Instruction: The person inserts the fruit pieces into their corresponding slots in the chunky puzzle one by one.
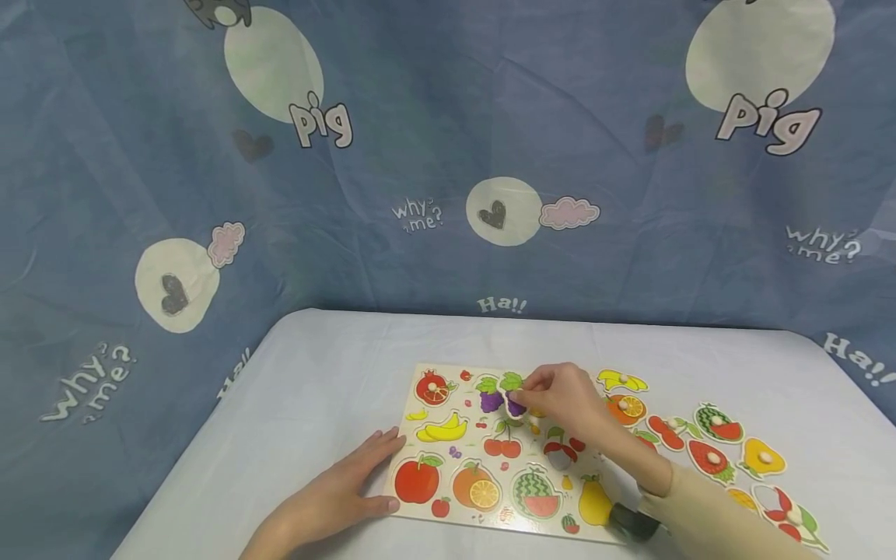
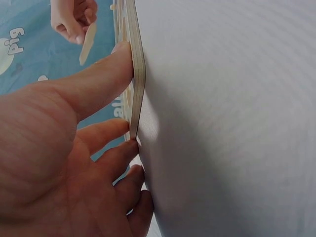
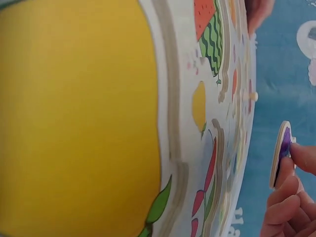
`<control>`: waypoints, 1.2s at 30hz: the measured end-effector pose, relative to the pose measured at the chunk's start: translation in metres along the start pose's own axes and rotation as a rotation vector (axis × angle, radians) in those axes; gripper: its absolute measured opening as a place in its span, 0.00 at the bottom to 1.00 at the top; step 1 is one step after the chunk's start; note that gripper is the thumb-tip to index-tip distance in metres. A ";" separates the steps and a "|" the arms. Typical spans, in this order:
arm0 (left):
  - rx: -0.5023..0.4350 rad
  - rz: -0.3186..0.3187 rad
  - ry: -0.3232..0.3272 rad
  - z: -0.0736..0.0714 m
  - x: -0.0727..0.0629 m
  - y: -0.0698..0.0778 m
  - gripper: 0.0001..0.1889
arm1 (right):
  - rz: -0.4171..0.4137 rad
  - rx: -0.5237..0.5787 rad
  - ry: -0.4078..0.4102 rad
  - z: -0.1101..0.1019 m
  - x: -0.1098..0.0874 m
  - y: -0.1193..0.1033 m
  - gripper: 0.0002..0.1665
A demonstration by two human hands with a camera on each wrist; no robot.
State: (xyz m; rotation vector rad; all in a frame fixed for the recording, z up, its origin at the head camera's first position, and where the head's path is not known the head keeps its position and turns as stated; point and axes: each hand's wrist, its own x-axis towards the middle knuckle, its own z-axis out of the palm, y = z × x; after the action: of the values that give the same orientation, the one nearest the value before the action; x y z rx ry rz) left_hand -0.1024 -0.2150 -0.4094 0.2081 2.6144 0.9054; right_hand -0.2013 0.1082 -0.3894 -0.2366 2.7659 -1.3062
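A white wooden fruit puzzle board lies flat on the table. My right hand pinches a purple grape piece between thumb and fingers, just right of the grape picture at the board's top. In the right wrist view the grape piece is tilted on edge and apart from the board. My left hand touches the board's left edge. The left wrist view has the thumb against that edge, with the other fingers extended along it. A pomegranate piece with a knob sits at the upper left.
Loose knobbed pieces lie right of the board: bananas, an orange, watermelon, a strawberry, a pear and cherries, among others. My right forearm covers the board's right side. A blue printed cloth hangs behind the table.
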 end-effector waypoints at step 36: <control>0.006 0.003 -0.002 0.001 0.002 -0.004 0.44 | 0.012 0.002 -0.090 0.029 0.032 -0.010 0.11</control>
State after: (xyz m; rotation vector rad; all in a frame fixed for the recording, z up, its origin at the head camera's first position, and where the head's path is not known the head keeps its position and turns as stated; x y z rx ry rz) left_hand -0.1036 -0.2169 -0.4128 0.2141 2.6159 0.8973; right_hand -0.2279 0.0745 -0.4007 -0.2712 2.6871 -1.2623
